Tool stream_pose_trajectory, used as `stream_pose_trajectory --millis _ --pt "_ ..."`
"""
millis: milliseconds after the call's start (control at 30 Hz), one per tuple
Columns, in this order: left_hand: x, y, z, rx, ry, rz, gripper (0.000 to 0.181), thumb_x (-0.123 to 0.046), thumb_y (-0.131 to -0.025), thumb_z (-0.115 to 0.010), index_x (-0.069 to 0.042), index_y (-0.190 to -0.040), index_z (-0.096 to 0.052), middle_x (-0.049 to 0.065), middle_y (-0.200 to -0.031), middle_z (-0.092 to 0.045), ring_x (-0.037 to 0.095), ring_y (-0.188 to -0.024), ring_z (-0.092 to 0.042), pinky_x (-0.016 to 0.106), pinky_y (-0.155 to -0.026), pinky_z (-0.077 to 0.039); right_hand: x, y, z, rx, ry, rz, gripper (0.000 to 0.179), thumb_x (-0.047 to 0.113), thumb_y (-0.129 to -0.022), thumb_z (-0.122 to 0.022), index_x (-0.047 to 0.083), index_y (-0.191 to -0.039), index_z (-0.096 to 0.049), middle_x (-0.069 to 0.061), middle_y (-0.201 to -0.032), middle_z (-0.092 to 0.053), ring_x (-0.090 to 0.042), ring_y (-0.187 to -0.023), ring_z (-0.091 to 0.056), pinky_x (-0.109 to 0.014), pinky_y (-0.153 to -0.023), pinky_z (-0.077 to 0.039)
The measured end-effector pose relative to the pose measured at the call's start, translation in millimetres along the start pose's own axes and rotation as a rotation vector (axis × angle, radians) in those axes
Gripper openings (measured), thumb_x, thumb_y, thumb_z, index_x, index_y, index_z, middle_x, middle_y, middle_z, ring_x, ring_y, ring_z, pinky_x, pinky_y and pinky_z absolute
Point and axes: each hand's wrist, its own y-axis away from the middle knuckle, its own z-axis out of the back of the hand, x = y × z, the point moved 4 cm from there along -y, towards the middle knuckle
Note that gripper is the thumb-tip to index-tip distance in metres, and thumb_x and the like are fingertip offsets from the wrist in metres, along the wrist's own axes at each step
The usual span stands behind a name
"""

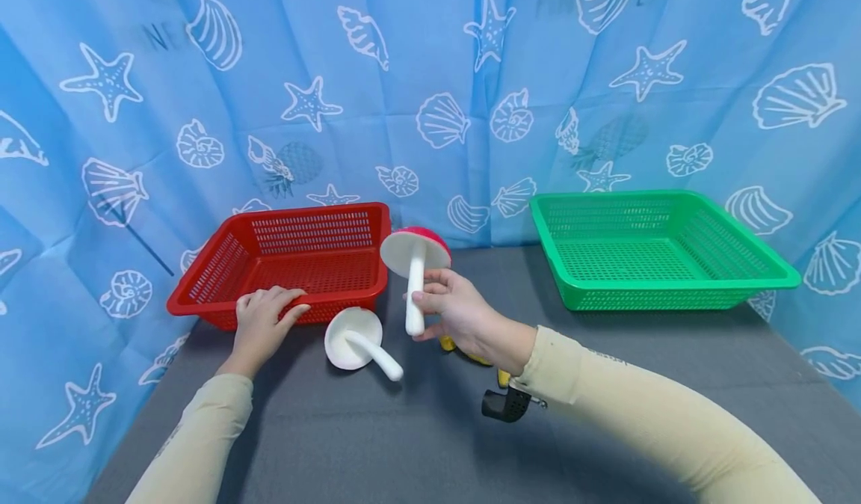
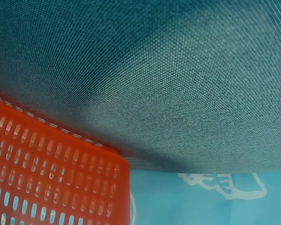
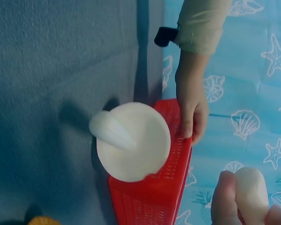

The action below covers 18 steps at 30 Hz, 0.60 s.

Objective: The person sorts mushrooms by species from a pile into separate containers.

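Observation:
My left hand [image 1: 264,323] grips the front rim of the red basket [image 1: 343,298], its fingers over the edge; the right wrist view shows its thumb on the near side. My right hand [image 1: 464,311] holds a toy mushroom [image 1: 401,253] by its white stem, with the red cap up and the pale underside facing me. In the right wrist view the stem's end [image 3: 251,185] shows between fingers and thumb. A second toy mushroom [image 1: 338,343] lies on the table before the red basket, its pale underside and stem toward me. Only the basket's slotted side shows in the left wrist view.
A green basket [image 1: 646,294] stands at the right back. Yellow pieces [image 1: 503,378], partly hidden by my right hand and wrist, lie on the grey table [image 1: 377,444]. A blue curtain [image 1: 430,63] with white sea shapes hangs behind the baskets.

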Motion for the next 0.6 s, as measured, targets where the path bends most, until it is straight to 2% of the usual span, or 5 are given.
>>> stream_pose_trajectory --millis 367,600 --pt "1.0 1.0 -1.0 -0.006 -0.005 -0.002 0.038 -0.022 -0.084 -0.076 -0.007 -0.118 -0.066 0.016 -0.107 -0.064 0.035 -0.099 -0.053 0.06 -0.094 -0.027 9 -23.8 -5 -0.003 -0.006 0.009 0.04 0.007 -0.1 -0.054 0.006 -0.138 -0.043 -0.018 -0.131 -0.055 -0.032 -0.103 -0.056 -0.038 -0.066 -0.054" --pt "2.1 0.0 -1.1 -0.003 0.002 0.0 0.037 -0.023 -0.085 -0.075 -0.009 -0.118 -0.067 0.015 -0.107 -0.064 0.035 -0.1 -0.052 0.06 -0.095 -0.026 15 -38.8 -10 -0.029 -0.024 -0.008 0.041 0.009 -0.099 -0.056 0.011 -0.138 -0.047 -0.014 -0.129 -0.055 -0.031 -0.107 -0.056 -0.041 -0.072 -0.053"
